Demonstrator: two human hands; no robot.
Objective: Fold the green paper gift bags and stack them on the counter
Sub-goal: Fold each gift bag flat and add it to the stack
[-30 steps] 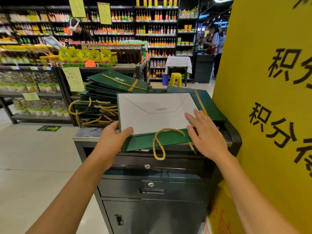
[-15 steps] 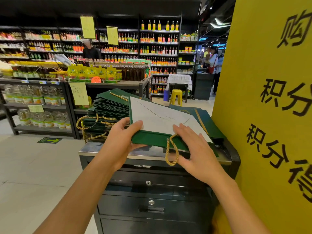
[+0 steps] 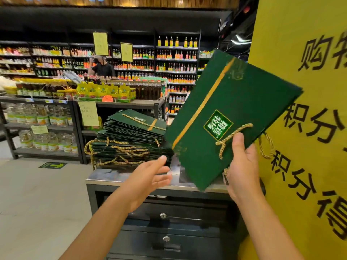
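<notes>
Right hand (image 3: pixel 242 164) around one green bag (image 3: pixel 234 102)

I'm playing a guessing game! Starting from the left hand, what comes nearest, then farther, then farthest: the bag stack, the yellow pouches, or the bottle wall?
1. Bag stack, on the counter, just beyond the left hand.
2. Yellow pouches, on the display shelf behind the stack.
3. Bottle wall, at the shop's far back.

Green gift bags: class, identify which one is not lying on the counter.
The bag gripped by the right hand, held up tilted before the yellow pillar. All the others lie flat in the stack on the counter.
</notes>
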